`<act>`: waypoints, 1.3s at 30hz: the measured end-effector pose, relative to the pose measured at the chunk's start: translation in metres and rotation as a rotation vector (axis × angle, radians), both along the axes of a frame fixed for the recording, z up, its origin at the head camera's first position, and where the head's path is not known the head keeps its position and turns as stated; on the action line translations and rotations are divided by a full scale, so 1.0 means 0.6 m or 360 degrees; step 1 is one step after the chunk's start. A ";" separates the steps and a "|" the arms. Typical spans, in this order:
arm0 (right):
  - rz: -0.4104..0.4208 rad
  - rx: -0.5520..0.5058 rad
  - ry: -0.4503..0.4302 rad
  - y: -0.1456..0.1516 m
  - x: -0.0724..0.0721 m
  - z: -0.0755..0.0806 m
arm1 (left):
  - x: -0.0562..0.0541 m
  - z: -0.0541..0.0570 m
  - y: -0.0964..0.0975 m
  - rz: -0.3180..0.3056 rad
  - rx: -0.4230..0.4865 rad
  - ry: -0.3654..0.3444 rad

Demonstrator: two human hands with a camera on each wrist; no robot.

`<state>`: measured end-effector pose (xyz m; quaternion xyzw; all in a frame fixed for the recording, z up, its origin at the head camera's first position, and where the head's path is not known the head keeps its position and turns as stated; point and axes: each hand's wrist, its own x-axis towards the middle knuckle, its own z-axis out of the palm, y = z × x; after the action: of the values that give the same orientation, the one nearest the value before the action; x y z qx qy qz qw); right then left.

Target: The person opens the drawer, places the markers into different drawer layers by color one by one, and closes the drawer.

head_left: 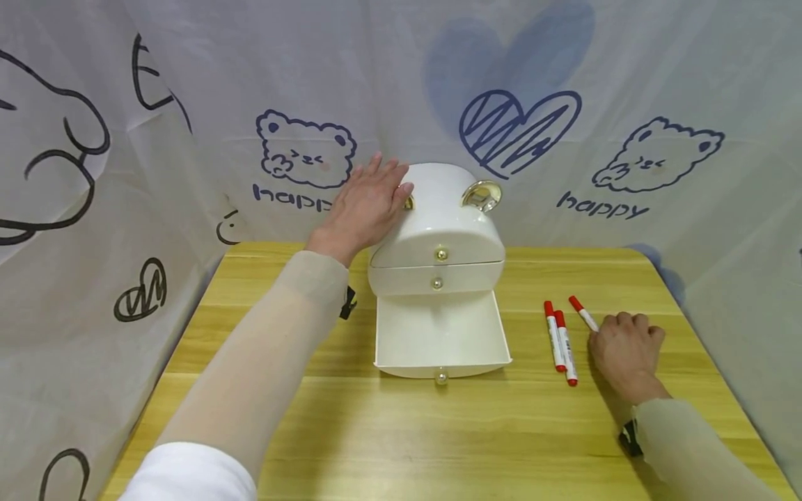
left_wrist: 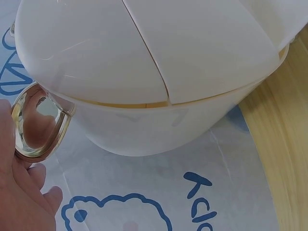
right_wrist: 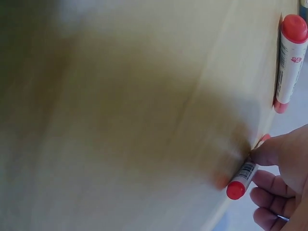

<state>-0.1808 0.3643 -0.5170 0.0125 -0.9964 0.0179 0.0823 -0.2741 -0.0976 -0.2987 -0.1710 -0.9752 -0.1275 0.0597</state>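
A white drawer box with gold ring-like ears stands at the back of the table. My left hand rests at its left ear, fingers mostly straight. The box's bottom drawer is pulled out, with nothing in it; the upper drawers are closed. At the right, my right hand pinches a white marker with red ends, the thumb laid over its barrel in the right wrist view. Two similar markers, a left one and a right one, lie side by side between the drawer and that hand.
The wooden table reaches back to a pale cloth printed with bears and hearts. More printed cloth hangs along the left and right sides. The box's right gold ear sticks out from its top.
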 end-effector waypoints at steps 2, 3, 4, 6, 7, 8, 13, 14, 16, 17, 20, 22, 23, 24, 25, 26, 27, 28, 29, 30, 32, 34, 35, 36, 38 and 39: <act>0.0001 -0.0007 -0.0013 -0.001 -0.001 0.000 | 0.001 0.000 0.000 0.0003 0.0008 -0.0004; -0.0003 -0.0009 -0.0019 -0.001 -0.002 0.000 | 0.001 0.000 0.000 0.0004 0.0012 -0.0005; -0.0005 -0.0011 -0.0025 -0.001 -0.002 0.000 | 0.001 0.000 0.000 0.0005 0.0016 -0.0006; -0.0008 -0.0019 -0.0032 -0.001 -0.004 0.000 | 0.000 0.000 0.000 0.0007 0.0023 -0.0007; -0.0008 -0.0020 -0.0030 -0.002 -0.004 0.000 | 0.000 -0.001 0.000 0.0008 0.0024 -0.0003; -0.0005 -0.0020 -0.0022 -0.002 -0.005 0.000 | 0.000 -0.001 0.000 0.0009 0.0023 -0.0002; 0.0015 -0.0005 0.0084 -0.005 -0.007 -0.001 | -0.001 -0.001 0.000 0.0009 0.0024 0.0007; 0.0018 -0.0001 0.0114 -0.005 -0.007 0.000 | -0.001 -0.001 0.000 0.0008 0.0023 0.0008; 0.0019 0.0013 0.0177 -0.005 -0.007 0.002 | 0.000 -0.001 0.000 0.0006 0.0022 0.0009; 0.0022 0.0019 0.0210 -0.005 -0.008 0.004 | 0.000 -0.001 0.000 0.0005 0.0023 0.0011; 0.0023 0.0043 0.0285 -0.007 -0.008 0.014 | -0.001 -0.001 -0.001 0.0000 0.0020 0.0015; 0.0031 0.0054 0.0337 -0.009 -0.009 0.022 | -0.001 -0.001 -0.001 -0.0001 0.0022 0.0016; 0.0036 0.0056 0.0365 -0.012 -0.009 0.026 | -0.001 -0.001 -0.001 0.0000 0.0024 0.0018; 0.0041 0.0055 0.0391 -0.014 -0.009 0.031 | -0.001 -0.001 -0.001 0.0001 0.0024 0.0016; 0.0053 0.0049 0.0425 -0.018 -0.010 0.035 | -0.001 -0.002 -0.001 0.0003 0.0026 0.0015; 0.0063 0.0044 0.0461 -0.021 -0.012 0.039 | -0.001 -0.002 -0.002 0.0005 0.0026 0.0013; 0.0073 0.0029 0.0494 -0.025 -0.013 0.043 | -0.001 -0.002 -0.002 0.0006 0.0028 0.0012; 0.0083 0.0015 0.0530 -0.029 -0.013 0.048 | -0.001 -0.002 -0.002 0.0006 0.0030 0.0012; 0.0096 -0.0001 0.0565 -0.033 -0.014 0.052 | -0.001 -0.002 -0.002 0.0005 0.0031 0.0007; 0.0108 -0.0014 0.0591 -0.038 -0.015 0.056 | -0.001 -0.002 -0.002 0.0004 0.0035 0.0006; 0.0132 -0.0045 0.0631 -0.046 -0.016 0.065 | -0.002 -0.002 -0.002 0.0000 0.0045 0.0005; 0.0151 -0.0072 0.0654 -0.054 -0.016 0.076 | -0.001 -0.002 -0.001 0.0000 0.0050 0.0002; 0.0159 -0.0082 0.0661 -0.058 -0.016 0.081 | -0.001 -0.001 -0.001 0.0001 0.0050 -0.0001; 0.0166 -0.0091 0.0666 -0.063 -0.016 0.086 | -0.001 -0.001 -0.001 0.0001 0.0052 0.0002; 0.0183 -0.0113 0.0686 -0.072 -0.013 0.097 | -0.001 -0.002 -0.001 0.0003 0.0044 0.0000; 0.0190 -0.0120 0.0689 -0.078 -0.011 0.104 | -0.001 -0.001 -0.002 0.0004 0.0042 0.0000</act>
<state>-0.1877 0.3175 -0.4547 0.0720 -0.9516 0.0567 0.2935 -0.2746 -0.0985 -0.2996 -0.1691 -0.9736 -0.1402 0.0620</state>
